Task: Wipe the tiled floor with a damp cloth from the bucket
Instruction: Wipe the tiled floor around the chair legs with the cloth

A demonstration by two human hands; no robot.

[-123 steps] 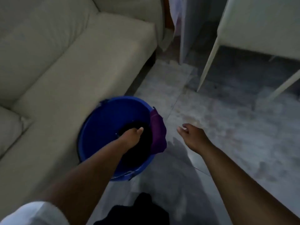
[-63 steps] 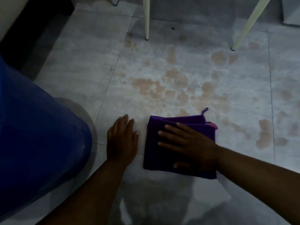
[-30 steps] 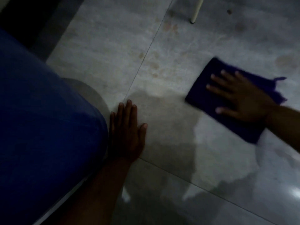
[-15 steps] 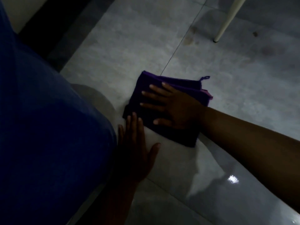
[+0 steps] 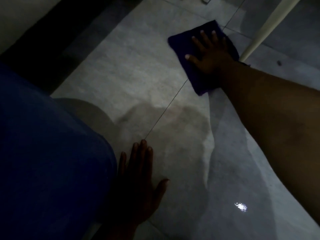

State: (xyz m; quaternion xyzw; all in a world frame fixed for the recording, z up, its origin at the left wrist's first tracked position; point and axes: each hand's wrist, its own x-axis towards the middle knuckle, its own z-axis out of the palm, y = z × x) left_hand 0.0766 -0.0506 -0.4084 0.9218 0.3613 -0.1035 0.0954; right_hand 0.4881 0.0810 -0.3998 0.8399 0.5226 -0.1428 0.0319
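Observation:
A folded purple cloth (image 5: 181, 44) lies flat on the grey tiled floor (image 5: 131, 70) at the upper right. My right hand (image 5: 210, 52) presses down on it with the fingers spread, arm stretched out. My left hand (image 5: 140, 181) rests palm down on the floor at the bottom centre, fingers apart, holding nothing, right beside the blue bucket (image 5: 43, 153). The bucket's wall fills the lower left; its inside is hidden. A damp patch darkens the tiles between my hands.
A cream furniture leg (image 5: 265, 30) stands on the floor just right of the cloth. The dark gap under the sofa (image 5: 57, 42) runs along the upper left. A bright light reflection (image 5: 240, 206) shines on the wet tile at the lower right.
My right hand has pushed the cloth away from the bucket, up and to the right, toward the furniture leg. My left hand stays planted beside the bucket.

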